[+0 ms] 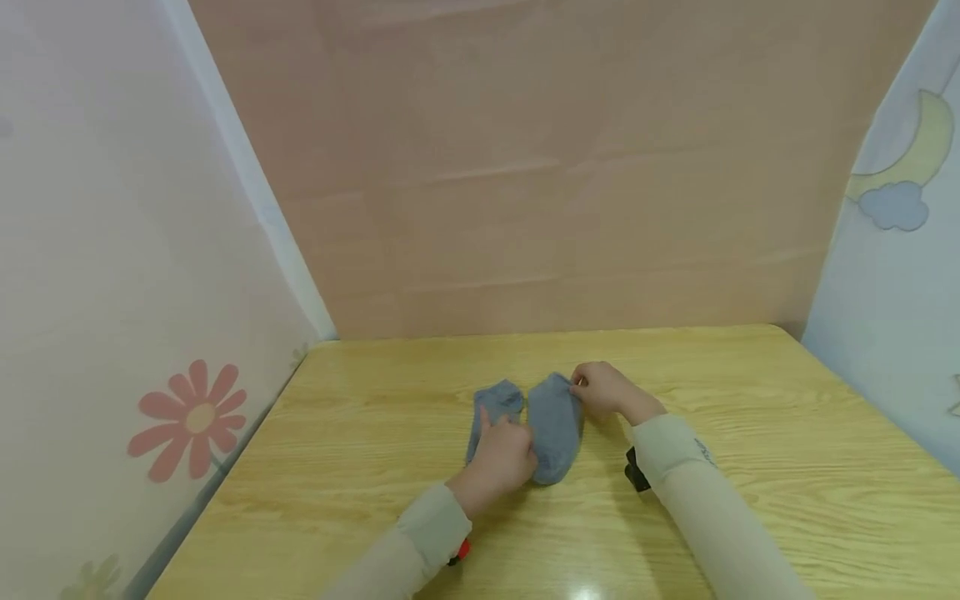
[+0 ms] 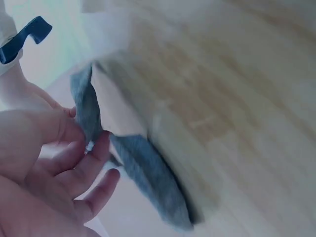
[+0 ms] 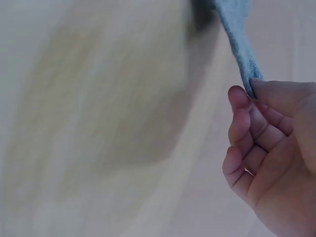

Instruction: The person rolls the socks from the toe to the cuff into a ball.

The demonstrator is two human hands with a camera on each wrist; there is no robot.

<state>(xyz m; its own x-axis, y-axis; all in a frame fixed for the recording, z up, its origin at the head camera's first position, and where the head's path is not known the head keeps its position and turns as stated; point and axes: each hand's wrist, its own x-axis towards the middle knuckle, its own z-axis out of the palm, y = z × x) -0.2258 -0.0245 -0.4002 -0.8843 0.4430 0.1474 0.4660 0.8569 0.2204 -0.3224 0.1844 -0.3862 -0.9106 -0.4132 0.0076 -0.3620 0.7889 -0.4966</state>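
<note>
Two grey-blue ankle socks lie side by side on the wooden table. My right hand (image 1: 606, 390) pinches the far right corner of the right sock (image 1: 553, 433) between thumb and index finger. The right wrist view shows that pinched edge of the sock (image 3: 239, 47) pulled taut, the other fingers curled below it. My left hand (image 1: 501, 457) overlaps the lower part of the left sock (image 1: 495, 402), its index finger extended over it. In the left wrist view, the left thumb and fingers pinch the right sock (image 2: 86, 103), while the left sock (image 2: 153, 177) lies beyond the fingertips.
The wooden table (image 1: 337, 433) meets a brown-pink backing sheet (image 1: 562, 183) at its far edge. A pale wall with a pink flower (image 1: 198, 418) stands on the left, another with a moon and cloud (image 1: 892, 205) on the right. Black wrist gear (image 1: 636, 470) hangs under the right sleeve.
</note>
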